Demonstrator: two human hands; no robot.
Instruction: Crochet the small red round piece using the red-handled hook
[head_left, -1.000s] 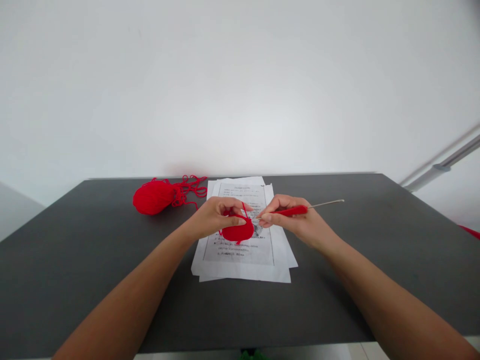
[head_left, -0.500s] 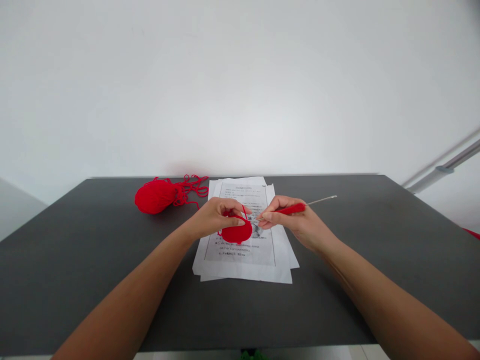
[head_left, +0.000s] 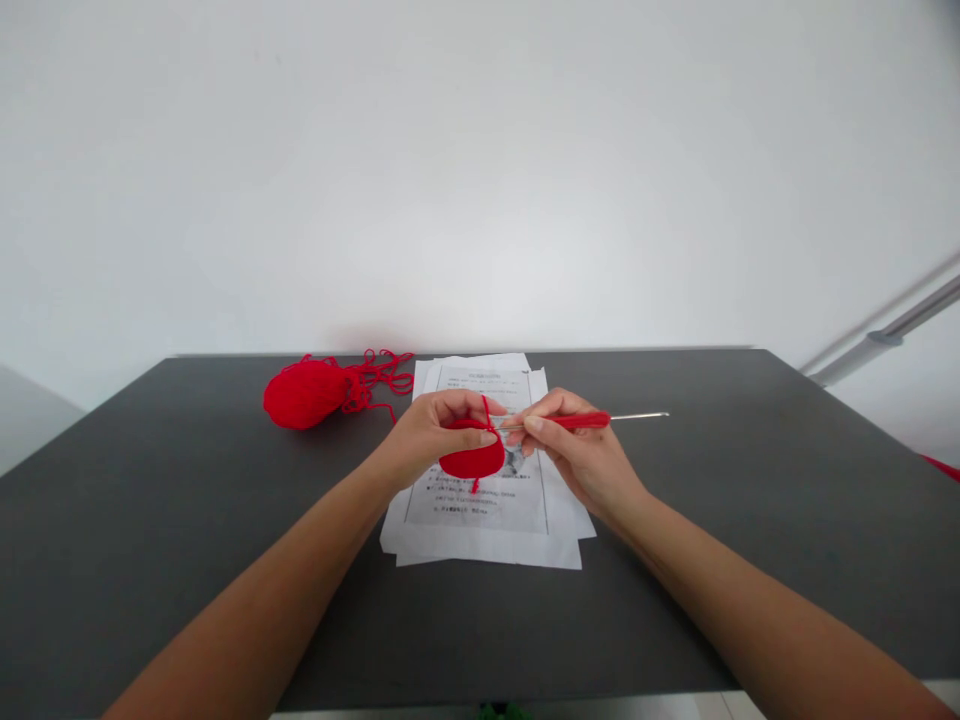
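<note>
Between thumb and fingers, my left hand [head_left: 439, 428] grips a round red crochet piece [head_left: 472, 461] above the printed sheets. A strand of red yarn [head_left: 486, 408] runs up over the left forefinger, and a short tail hangs below the piece. My right hand [head_left: 574, 440] is closed on a crochet hook [head_left: 577, 421] with a red handle and a metal shaft at each end. The hook's left tip reaches the upper right edge of the piece; whether it passes through a stitch is too small to tell. Its other end points right, over the table.
A red yarn ball [head_left: 304, 394] lies at the back left, with loose loops [head_left: 386, 370] trailing towards my left hand. Printed paper sheets [head_left: 487, 545] are stacked under my hands on the dark table [head_left: 720, 480]. A white wall [head_left: 480, 180] stands behind.
My right hand has brought the hook's left tip left to the crochet piece's edge. The hook now lies more level. The left hand still grips the piece.
</note>
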